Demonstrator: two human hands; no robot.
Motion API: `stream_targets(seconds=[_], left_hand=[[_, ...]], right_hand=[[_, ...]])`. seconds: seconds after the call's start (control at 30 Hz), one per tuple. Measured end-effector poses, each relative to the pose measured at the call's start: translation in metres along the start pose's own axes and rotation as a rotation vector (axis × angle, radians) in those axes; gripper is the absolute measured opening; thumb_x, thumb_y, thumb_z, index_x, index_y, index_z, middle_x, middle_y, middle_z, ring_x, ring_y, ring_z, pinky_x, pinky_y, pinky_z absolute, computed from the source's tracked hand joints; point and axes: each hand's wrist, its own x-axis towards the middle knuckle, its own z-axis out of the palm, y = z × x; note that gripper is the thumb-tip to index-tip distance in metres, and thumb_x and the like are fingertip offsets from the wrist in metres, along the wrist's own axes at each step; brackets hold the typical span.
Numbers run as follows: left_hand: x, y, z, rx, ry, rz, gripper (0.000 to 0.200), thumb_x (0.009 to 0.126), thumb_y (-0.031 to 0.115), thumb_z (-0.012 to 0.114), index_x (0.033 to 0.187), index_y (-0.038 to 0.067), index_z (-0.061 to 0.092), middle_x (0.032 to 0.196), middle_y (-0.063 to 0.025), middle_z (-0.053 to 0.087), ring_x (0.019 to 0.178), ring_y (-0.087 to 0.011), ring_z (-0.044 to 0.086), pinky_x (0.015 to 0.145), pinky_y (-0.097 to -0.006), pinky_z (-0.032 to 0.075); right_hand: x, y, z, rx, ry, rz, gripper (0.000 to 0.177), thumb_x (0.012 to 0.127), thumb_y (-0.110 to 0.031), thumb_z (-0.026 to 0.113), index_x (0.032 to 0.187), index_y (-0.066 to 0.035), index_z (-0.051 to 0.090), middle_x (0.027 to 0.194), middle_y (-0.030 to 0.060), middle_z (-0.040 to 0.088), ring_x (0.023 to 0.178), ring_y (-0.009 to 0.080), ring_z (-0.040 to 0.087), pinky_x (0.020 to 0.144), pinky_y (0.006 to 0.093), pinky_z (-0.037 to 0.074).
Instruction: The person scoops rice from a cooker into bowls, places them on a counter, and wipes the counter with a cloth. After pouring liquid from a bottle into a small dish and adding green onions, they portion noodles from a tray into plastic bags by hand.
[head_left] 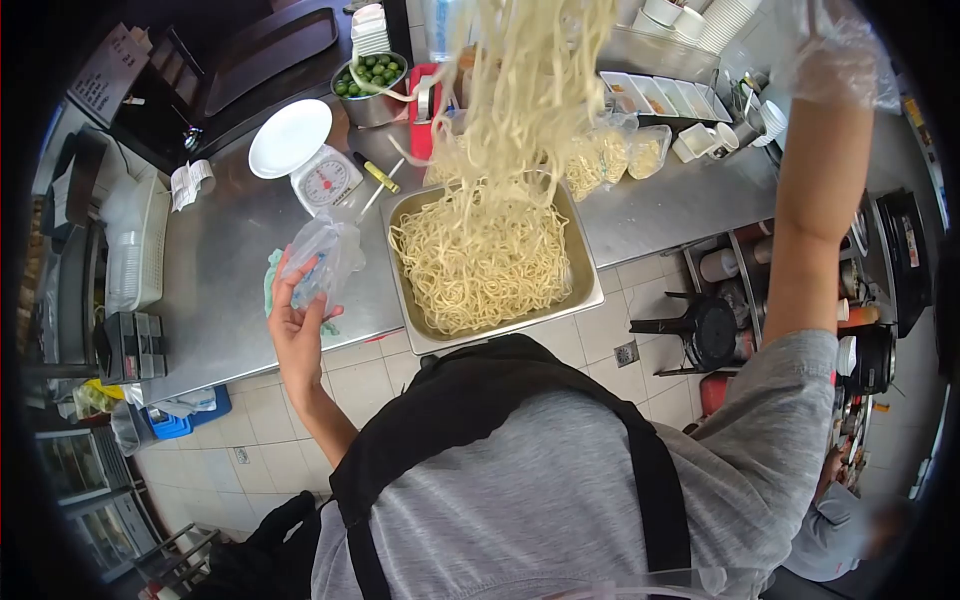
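Note:
My left hand (298,325) grips a clear plastic bag (335,250) by its edge, thumb and fingers curled round it, left of the metal pan (592,300). Inside the pan lies a heap of pale cooked noodles (480,265). My right hand (835,50), in a clear plastic glove, is raised high at the top right, its fingers cut off by the frame. A thick bunch of lifted noodles (540,80) hangs from the top edge down to the heap, blurred by motion; the grip on it is out of sight.
A kitchen scale (325,180) with a white plate (290,138) stands left of the pan. Behind are a pot of green limes (375,80), bagged noodles (600,160) and a topping tray (665,97). A black stool (705,330) stands right; another person (835,530) is lower right.

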Motion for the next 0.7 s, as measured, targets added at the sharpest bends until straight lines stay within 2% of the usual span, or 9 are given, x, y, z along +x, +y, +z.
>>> stream_targets(seconds=[0.13, 0.23, 0.33, 0.4, 0.47, 0.53, 0.57, 0.67, 0.7], left_hand=[[-0.001, 0.006, 0.006, -0.014, 0.003, -0.002, 0.042, 0.078, -0.013, 0.046, 0.115, 0.002, 0.058, 0.145, -0.0122, 0.029, 0.11, -0.0208, 0.055, 0.069, -0.0253, 0.058], [-0.003, 0.003, 0.007, -0.012, -0.006, -0.002, 0.041, 0.078, -0.013, 0.047, 0.114, 0.002, 0.058, 0.146, -0.0121, 0.028, 0.11, -0.0207, 0.055, 0.069, -0.0255, 0.059], [-0.003, 0.0, 0.008, -0.009, -0.013, 0.002, 0.04, 0.078, -0.013, 0.047, 0.114, 0.001, 0.058, 0.146, -0.0121, 0.028, 0.108, -0.0198, 0.056, 0.069, -0.0254, 0.059], [-0.002, 0.002, 0.009, 0.003, -0.019, 0.002, 0.039, 0.077, -0.012, 0.048, 0.113, 0.0, 0.058, 0.145, -0.0121, 0.029, 0.107, -0.0188, 0.056, 0.069, -0.0251, 0.059], [-0.001, 0.005, 0.013, 0.022, -0.038, -0.005, 0.039, 0.077, -0.012, 0.048, 0.113, 0.0, 0.058, 0.145, -0.0121, 0.029, 0.106, -0.0178, 0.057, 0.069, -0.0248, 0.059], [0.001, 0.005, 0.016, 0.019, -0.047, -0.004, 0.038, 0.077, -0.012, 0.049, 0.113, -0.001, 0.058, 0.145, -0.0119, 0.029, 0.106, -0.0172, 0.057, 0.068, -0.0246, 0.059], [0.002, 0.005, 0.017, 0.018, -0.054, -0.005, 0.038, 0.077, -0.012, 0.049, 0.112, -0.001, 0.058, 0.145, -0.0118, 0.029, 0.105, -0.0169, 0.057, 0.068, -0.0245, 0.059], [0.005, 0.004, 0.02, 0.022, -0.068, -0.006, 0.037, 0.078, -0.012, 0.05, 0.113, -0.001, 0.058, 0.145, -0.0113, 0.029, 0.106, -0.0176, 0.057, 0.069, -0.0247, 0.059], [0.004, 0.004, 0.019, 0.015, -0.07, -0.001, 0.037, 0.078, -0.012, 0.049, 0.113, -0.001, 0.058, 0.145, -0.0111, 0.029, 0.106, -0.0178, 0.057, 0.069, -0.0249, 0.059]], right_hand=[[-0.013, 0.015, 0.038, 0.25, -0.055, 0.175, 0.046, 0.075, -0.012, 0.071, 0.118, -0.007, 0.058, 0.111, 0.0049, 0.061, 0.103, 0.0163, 0.057, 0.094, 0.0323, 0.044], [-0.041, 0.078, 0.069, 0.351, -0.194, 0.432, 0.047, 0.075, -0.013, 0.071, 0.119, -0.007, 0.057, 0.112, 0.0053, 0.061, 0.103, 0.0166, 0.057, 0.095, 0.0325, 0.044], [-0.09, 0.207, 0.076, 0.054, -0.571, 0.466, 0.064, 0.07, -0.021, 0.076, 0.126, -0.003, 0.051, 0.127, 0.012, 0.052, 0.121, 0.0253, 0.047, 0.104, 0.0375, 0.035], [-0.132, 0.265, 0.091, -0.06, -0.737, 0.592, 0.084, 0.068, -0.026, 0.077, 0.137, -0.004, 0.035, 0.14, 0.0149, 0.038, 0.131, 0.0279, 0.034, 0.109, 0.0395, 0.026], [-0.146, 0.279, 0.102, -0.196, -0.894, 0.575, 0.102, 0.066, -0.029, 0.079, 0.144, -0.005, 0.019, 0.147, 0.0175, 0.026, 0.136, 0.0291, 0.027, 0.112, 0.0407, 0.02], [-0.155, 0.262, 0.126, -0.558, -0.895, 0.514, 0.114, 0.063, -0.03, 0.08, 0.146, -0.006, 0.006, 0.149, 0.0201, 0.019, 0.137, 0.0306, 0.023, 0.113, 0.0412, 0.017], [-0.154, 0.233, 0.132, -0.563, -0.832, 0.378, 0.122, 0.06, -0.03, 0.08, 0.146, -0.005, -0.002, 0.141, 0.0255, 0.031, 0.13, 0.0386, 0.033, 0.109, 0.0458, 0.027], [-0.174, 0.246, 0.139, -0.781, -0.804, 0.421, 0.106, 0.057, -0.028, 0.079, 0.142, -0.001, 0.022, 0.123, 0.0243, 0.051, 0.113, 0.0396, 0.051, 0.095, 0.0428, 0.042], [-0.166, 0.234, 0.141, -0.905, -0.933, 0.547, 0.096, 0.058, -0.025, 0.079, 0.137, 0.0, 0.03, 0.122, 0.0253, 0.051, 0.111, 0.0388, 0.052, 0.093, 0.0405, 0.043]])
